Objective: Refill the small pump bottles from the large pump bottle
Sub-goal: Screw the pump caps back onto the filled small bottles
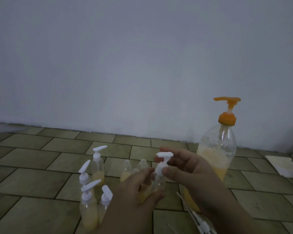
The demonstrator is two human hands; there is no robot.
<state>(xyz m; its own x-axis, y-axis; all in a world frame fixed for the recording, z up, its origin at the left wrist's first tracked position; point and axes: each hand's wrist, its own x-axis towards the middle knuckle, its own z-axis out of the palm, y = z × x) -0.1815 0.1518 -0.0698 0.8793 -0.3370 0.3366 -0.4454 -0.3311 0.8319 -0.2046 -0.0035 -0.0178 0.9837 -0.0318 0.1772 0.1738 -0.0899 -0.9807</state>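
Observation:
My left hand (137,190) grips a small clear bottle (158,182) with yellow liquid low in it. My right hand (188,168) pinches that bottle's white pump head (164,157) at the neck. The large clear pump bottle (216,149) with an orange pump (227,105) stands upright at the right, partly filled with yellow liquid, just behind my right hand. Several small bottles with white pumps (91,196) stand at the left on the tiled floor. Behind my hands stand small uncapped bottles (126,169), partly hidden.
Loose white pump heads with dip tubes (194,218) lie on the tiles at the lower right. A pale cloth or paper (284,166) lies at the far right. A plain wall (142,65) rises right behind the bottles.

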